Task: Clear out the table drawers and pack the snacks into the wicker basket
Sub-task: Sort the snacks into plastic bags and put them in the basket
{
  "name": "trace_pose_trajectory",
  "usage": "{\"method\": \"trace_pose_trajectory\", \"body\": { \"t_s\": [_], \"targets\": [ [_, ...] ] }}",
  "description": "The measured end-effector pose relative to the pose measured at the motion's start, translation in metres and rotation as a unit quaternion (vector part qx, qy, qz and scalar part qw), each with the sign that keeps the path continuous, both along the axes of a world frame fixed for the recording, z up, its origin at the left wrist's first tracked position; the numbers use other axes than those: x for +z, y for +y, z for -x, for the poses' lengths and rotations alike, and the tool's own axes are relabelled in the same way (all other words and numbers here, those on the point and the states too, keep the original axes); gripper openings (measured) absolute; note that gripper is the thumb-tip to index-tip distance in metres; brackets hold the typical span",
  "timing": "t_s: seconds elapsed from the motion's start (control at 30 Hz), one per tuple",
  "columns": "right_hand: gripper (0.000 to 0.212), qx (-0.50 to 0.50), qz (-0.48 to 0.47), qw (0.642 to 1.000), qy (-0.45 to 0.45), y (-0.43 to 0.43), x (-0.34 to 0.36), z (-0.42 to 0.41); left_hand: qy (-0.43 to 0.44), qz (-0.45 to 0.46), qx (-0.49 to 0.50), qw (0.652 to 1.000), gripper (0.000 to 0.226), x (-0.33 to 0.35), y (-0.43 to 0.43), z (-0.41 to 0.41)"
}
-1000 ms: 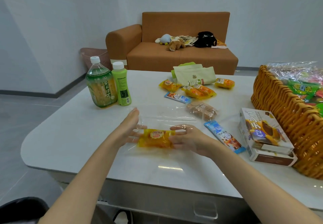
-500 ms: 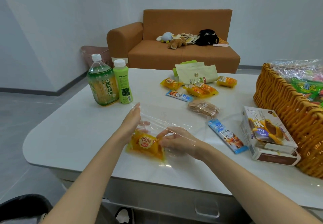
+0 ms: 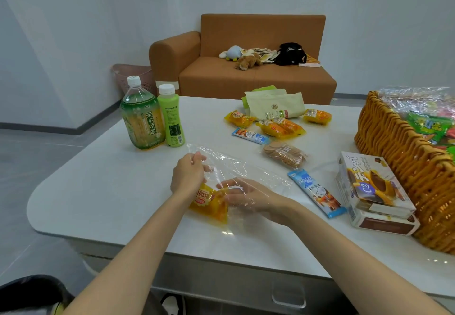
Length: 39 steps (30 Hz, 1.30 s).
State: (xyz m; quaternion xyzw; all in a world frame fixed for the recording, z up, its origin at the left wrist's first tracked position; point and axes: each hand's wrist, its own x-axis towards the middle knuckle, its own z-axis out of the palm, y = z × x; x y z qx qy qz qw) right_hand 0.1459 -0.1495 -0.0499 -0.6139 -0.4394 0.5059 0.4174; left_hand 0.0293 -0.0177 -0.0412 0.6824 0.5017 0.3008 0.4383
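1 second ago the yellow snack packet [image 3: 209,202] lay flat between the 2 hands, its long axis running left to right. Now it has swung round. Its long axis runs on a slant, from a far end tucked under the left wrist to a near end pointing down and right toward the table's front edge. Its printed face is turned sideways.

The left hand [image 3: 188,175] has risen off the packet and pinches the edge of the clear bag [image 3: 236,167] between thumb and fingertips, holding the film up off the table [image 3: 103,191]. The right hand [image 3: 246,195] has slid under the film. Its fingers lie fairly straight and relaxed, tips at the packet's right side, gripping nothing that shows.

The packet sits at the front middle of the table, wrapped in the bag's film; whether it is fully inside I cannot tell.

The packet bears a round red badge with white characters, too blurred to read. The box [image 3: 371,186] just beside the wicker basket [image 3: 394,147] shows "C2" in white on a purple patch. White Chinese characters run down the label of the tea bottle [image 3: 142,120]. The lettering on the blue stick packet [image 3: 317,193] is too small to read.
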Motion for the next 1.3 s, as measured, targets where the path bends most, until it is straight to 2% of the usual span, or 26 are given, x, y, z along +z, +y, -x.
{"method": "trace_pose_trajectory", "body": {
  "t_s": [0.07,0.13,0.23,0.3,0.37,0.43,0.57,0.67,0.8,1.0,1.1,1.2,1.3],
  "targets": [
    [0.032,-0.001,-0.003,1.000,0.010,0.000,0.005,-0.010,-0.005,-0.011,0.010,1.000,0.033,0.003,0.002,-0.002],
    [0.030,-0.013,0.006,0.999,-0.043,-0.001,0.013,-0.023,-0.014,-0.019,0.023,0.999,0.033,0.007,0.007,-0.002],
    [0.022,-0.118,0.020,0.984,-0.129,-0.003,0.025,-0.044,-0.023,-0.026,0.040,0.999,0.030,0.008,0.017,-0.001],
    [0.029,-0.230,-0.008,0.956,-0.183,-0.001,0.030,-0.058,-0.027,-0.026,0.048,0.998,0.030,0.009,0.023,-0.002],
    [0.026,-0.324,-0.046,0.912,-0.249,0.003,0.034,-0.071,-0.034,-0.019,0.054,0.998,0.033,0.009,0.028,-0.005],
    [0.020,-0.366,-0.063,0.874,-0.313,0.010,0.036,-0.080,-0.046,-0.008,0.055,0.997,0.034,0.010,0.029,-0.011],
    [0.024,-0.372,-0.084,0.829,-0.408,0.038,0.027,-0.103,-0.046,-0.016,0.046,0.998,0.033,0.007,0.034,-0.025],
    [0.032,-0.348,-0.054,0.809,-0.471,0.069,0.019,-0.131,-0.017,-0.041,0.031,0.999,0.032,0.004,0.037,-0.032],
    [0.058,-0.290,0.055,0.799,-0.524,0.104,0.011,-0.175,-0.038,-0.057,-0.005,0.998,0.029,0.013,0.042,-0.043],
    [0.085,-0.227,0.152,0.820,-0.504,0.125,-0.004,-0.222,-0.056,-0.058,-0.023,0.996,0.027,0.012,0.057,-0.057],
    [0.080,-0.216,0.159,0.833,-0.484,0.127,-0.008,-0.230,-0.049,-0.051,-0.033,0.997,0.027,0.007,0.064,-0.064],
    [0.065,-0.238,0.132,0.819,-0.505,0.127,-0.008,-0.229,-0.037,-0.044,-0.044,0.997,0.026,0.006,0.067,-0.069],
    [0.060,-0.241,0.107,0.811,-0.523,0.127,-0.006,-0.220,-0.026,-0.045,-0.053,0.997,0.028,0.006,0.065,-0.071]
  ]
}}
